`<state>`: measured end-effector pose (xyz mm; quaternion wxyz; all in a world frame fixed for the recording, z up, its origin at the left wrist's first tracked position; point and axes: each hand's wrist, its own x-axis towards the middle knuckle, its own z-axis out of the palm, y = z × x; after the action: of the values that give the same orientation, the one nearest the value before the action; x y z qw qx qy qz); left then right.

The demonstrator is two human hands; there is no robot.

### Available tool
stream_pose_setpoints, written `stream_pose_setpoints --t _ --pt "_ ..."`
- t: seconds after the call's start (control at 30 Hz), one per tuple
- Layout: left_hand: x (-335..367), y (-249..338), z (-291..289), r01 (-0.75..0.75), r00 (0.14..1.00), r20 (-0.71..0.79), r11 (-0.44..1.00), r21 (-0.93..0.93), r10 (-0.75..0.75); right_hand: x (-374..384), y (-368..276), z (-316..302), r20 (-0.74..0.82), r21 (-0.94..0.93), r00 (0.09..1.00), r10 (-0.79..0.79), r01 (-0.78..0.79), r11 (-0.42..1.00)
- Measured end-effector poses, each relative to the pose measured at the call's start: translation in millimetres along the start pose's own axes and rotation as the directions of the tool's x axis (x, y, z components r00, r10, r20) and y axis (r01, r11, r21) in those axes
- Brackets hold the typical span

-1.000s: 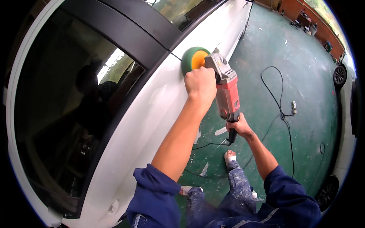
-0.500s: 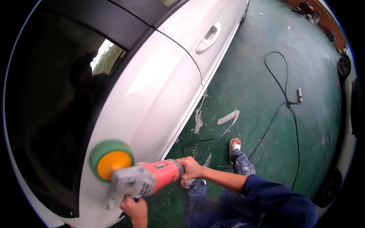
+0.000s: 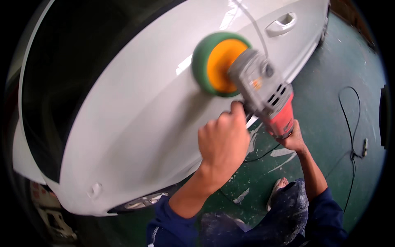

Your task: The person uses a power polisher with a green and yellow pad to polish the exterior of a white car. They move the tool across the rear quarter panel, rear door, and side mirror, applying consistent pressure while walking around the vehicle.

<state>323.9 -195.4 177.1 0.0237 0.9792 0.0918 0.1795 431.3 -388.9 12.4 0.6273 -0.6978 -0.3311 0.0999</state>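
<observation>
A polisher [image 3: 269, 92] with a grey head and red body is in both my hands. My left hand [image 3: 224, 142] is closed round its dark side handle, and my right hand [image 3: 293, 138] wraps round the rear of the red body. At the front sits a round green pad [image 3: 201, 61] with an orange backing plate [image 3: 224, 66], slightly blurred. The pad is over the white car panel [image 3: 135, 111], with a shadow below it. Whether the pad touches the paint I cannot tell.
A white door handle [image 3: 282, 24] lies past the polisher, and a dark car window [image 3: 70, 78] is at the left. On the green floor [image 3: 329, 82] at the right lies a black cable [image 3: 353, 136]. My foot [image 3: 277, 191] stands near pale floor smears.
The polisher has moved from the rear of the panel, beside the window, up and to the right toward the door handle. My left arm is now stretched forward, and the view has shifted.
</observation>
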Motion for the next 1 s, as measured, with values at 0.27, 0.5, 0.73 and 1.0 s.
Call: stream_pose_setpoints --t 0.27,0.5,0.73,1.0 --pt "-158.3 -123.8 14.4 0.268 0.907 -0.379 0.945 0.189 -0.182 -28.8 38.7 174.6 0.085 -0.093 0.991 -0.101 0.109 0.990" --pt "-298.5 -232.8 23.8 0.450 0.732 -0.549 0.891 -0.056 -0.404 -40.2 2.6 280.3 0.329 -0.321 0.916 -0.231 0.338 0.884" --pt "-278.4 -236.1 26.2 0.359 0.686 -0.656 0.931 -0.073 -0.316 -43.5 -13.4 260.1 0.258 -0.349 0.924 -0.283 0.362 0.864" --pt "-100.3 -77.8 29.1 0.162 0.923 -0.382 0.942 0.295 -0.039 -39.5 22.2 113.9 -0.243 -0.208 0.969 -0.035 -0.016 0.978"
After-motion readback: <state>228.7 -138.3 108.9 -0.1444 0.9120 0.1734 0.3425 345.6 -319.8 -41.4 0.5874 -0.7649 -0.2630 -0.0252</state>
